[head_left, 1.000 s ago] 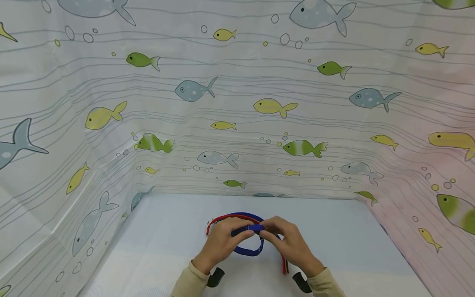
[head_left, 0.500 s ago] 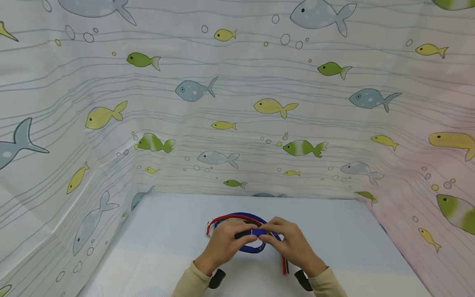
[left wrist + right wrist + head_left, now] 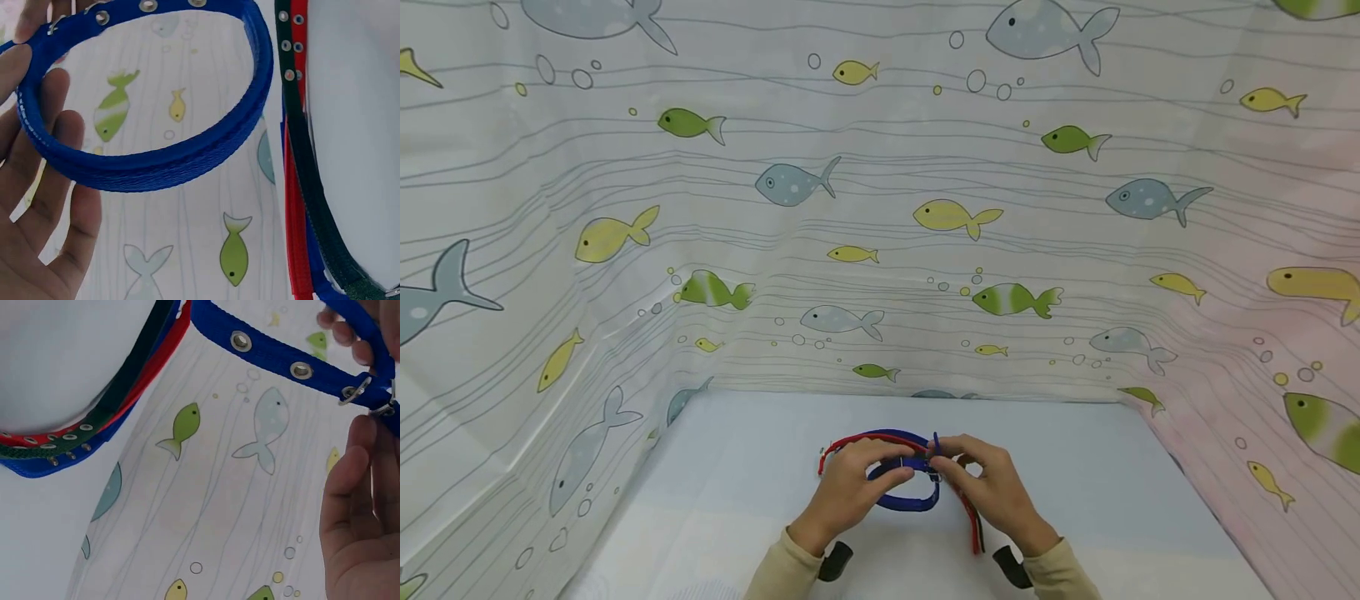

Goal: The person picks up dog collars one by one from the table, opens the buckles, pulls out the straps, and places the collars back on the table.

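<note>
A blue collar [image 3: 910, 504] with metal eyelets is held in a loop above the table. My left hand [image 3: 853, 487] pinches one side of it between thumb and fingers. At the buckle [image 3: 356, 390], my right hand [image 3: 988, 492] pinches the strap, whose short end stands up by the fingertips in the head view. From the left wrist view, the loop of the collar [image 3: 156, 169] stretches away from my left hand [image 3: 37, 187]. My right hand [image 3: 369, 506] is just below the buckle in the right wrist view; its fingertips partly hide the strap there.
Behind the hands, a red collar [image 3: 850, 437], a dark green collar [image 3: 306, 169] and another blue strap [image 3: 37, 469] lie together in a curve on the white table [image 3: 1075, 467]. Fish-patterned cloth [image 3: 880, 283] walls the table at the back and sides.
The strap by the buckle lay flat between both hands; now its end stands up at my right fingertips. My hands have parted slightly, and the loop shows more openly.
</note>
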